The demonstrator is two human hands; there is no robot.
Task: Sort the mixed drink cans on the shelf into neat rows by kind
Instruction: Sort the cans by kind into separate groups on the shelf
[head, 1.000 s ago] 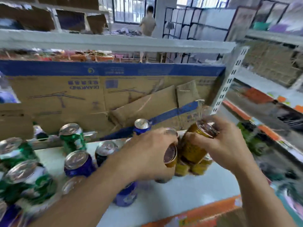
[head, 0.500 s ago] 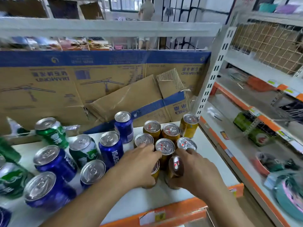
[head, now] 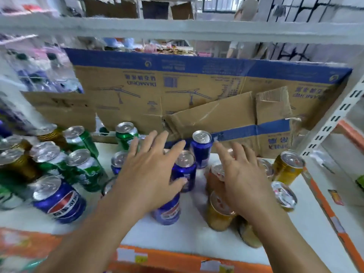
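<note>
Drink cans stand on a white shelf (head: 197, 235). Blue cans (head: 201, 148) form a line in the middle, with another blue can (head: 59, 200) at the front left. Green cans (head: 84, 168) cluster on the left. Gold cans (head: 287, 167) group on the right. My left hand (head: 149, 174) hovers over the blue cans with fingers spread, holding nothing. My right hand (head: 242, 182) is spread above the gold cans, its index finger pointing toward the back blue can. Both hands hide some cans beneath them.
Flattened cardboard boxes (head: 197, 95) lean against the back of the shelf. An orange price strip (head: 177, 259) runs along the front edge. A white perforated upright (head: 332, 119) bounds the right side. A person (head: 246, 8) stands far behind the shelves.
Both hands have let go of the gold cans they gripped and lifted, fingers spread. The view has shifted left, so more green and blue cans show.
</note>
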